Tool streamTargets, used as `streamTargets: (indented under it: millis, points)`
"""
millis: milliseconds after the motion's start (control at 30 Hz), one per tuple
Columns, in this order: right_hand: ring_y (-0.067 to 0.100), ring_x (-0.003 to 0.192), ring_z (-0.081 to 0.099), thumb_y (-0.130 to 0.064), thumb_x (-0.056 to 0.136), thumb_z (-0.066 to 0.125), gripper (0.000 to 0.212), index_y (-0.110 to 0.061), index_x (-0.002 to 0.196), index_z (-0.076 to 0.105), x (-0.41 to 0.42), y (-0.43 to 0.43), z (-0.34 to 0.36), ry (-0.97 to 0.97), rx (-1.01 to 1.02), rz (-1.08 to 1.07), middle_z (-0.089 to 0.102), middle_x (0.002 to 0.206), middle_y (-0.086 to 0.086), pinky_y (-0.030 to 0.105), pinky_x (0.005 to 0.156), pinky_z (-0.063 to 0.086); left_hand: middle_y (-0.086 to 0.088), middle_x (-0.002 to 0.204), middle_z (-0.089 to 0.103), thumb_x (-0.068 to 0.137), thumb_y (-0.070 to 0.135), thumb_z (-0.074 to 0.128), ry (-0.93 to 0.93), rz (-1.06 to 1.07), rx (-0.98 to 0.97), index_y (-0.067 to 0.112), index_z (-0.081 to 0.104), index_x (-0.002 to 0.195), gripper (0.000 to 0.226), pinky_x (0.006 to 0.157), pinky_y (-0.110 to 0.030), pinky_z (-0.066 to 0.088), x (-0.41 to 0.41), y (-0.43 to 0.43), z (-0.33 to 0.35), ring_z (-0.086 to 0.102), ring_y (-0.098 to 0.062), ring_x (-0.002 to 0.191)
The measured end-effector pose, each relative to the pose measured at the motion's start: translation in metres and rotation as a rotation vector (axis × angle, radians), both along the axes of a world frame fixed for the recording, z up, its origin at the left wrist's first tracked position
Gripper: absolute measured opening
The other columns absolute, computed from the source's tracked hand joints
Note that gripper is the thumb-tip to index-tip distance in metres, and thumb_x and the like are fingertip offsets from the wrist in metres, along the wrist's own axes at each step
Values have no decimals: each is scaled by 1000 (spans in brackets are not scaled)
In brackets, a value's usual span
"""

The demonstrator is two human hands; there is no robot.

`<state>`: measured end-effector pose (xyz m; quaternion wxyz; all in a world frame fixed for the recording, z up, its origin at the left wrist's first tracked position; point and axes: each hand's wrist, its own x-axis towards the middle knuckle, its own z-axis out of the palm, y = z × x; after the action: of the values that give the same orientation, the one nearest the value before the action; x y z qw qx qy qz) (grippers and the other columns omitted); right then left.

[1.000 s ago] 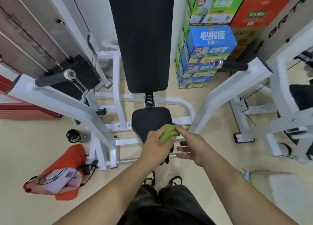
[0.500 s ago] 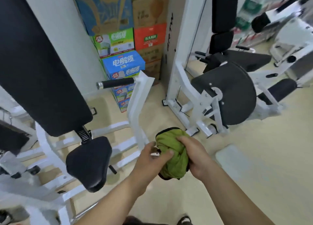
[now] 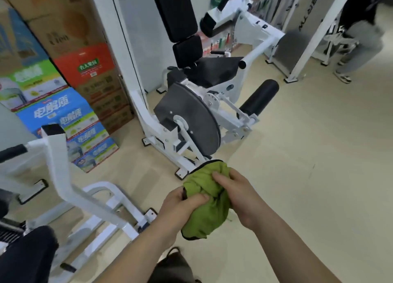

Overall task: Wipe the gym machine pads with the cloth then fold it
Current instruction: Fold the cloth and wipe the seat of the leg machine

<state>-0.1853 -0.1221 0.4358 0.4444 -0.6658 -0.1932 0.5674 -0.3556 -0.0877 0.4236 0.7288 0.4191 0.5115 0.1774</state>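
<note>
Bunched between the left hand (image 3: 180,206) and right hand (image 3: 240,197), the green cloth (image 3: 207,210) hides its own folds and the left fingers behind it. The top edge crops the black back pad (image 3: 176,10), the bottom-left corner a seat pad (image 3: 25,257). A bystander (image 3: 359,31), top right, is blurred.

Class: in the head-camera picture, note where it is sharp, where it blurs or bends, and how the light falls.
Head view: green cloth, left hand and right hand fairly sharp; the person at top right blurred; the white upright leans from the wide lens; light soft and even, no hard shadows on the floor.
</note>
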Motion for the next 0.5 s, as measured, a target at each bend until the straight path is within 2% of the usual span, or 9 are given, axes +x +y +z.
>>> streamTargets:
  millis: [67,167,300,400,500]
  points:
    - [16,102,75,-37,99,67,19,-26,114,73,28,5,-1,-5,-1,-16,80,106,-5,34,83,58,-10,104,80,79,20,81,-13,-18,0,14,77,109,31,87,-44,61,33,11,4,77,-29,97]
    - [17,103,75,-36,99,68,20,-25,115,73,66,12,-9,-13,0,-49,80,107,-5,34,84,59,-11,108,79,79,16,84,-32,-19,-10,14,73,116,38,89,-46,61,77,28,1,77,-29,99]
    - [18,106,75,-32,102,65,18,-25,117,72,118,20,-24,-38,25,-184,79,111,-4,41,92,61,-10,109,79,92,23,77,-47,-77,-45,15,73,117,27,88,-42,60,131,58,-12,77,-28,100]
    - [19,106,74,-35,102,63,19,-26,118,70,161,3,-34,-22,16,-359,78,114,-2,46,94,61,-5,106,80,82,19,87,60,-229,64,17,71,117,39,86,-46,63,179,65,-26,78,-24,94]
    - [20,103,76,-39,102,64,22,-24,116,71,194,-41,-39,9,-11,-496,79,111,0,45,93,62,2,104,78,62,29,99,179,-410,132,24,64,115,64,83,-45,64,232,46,-38,77,-20,93]
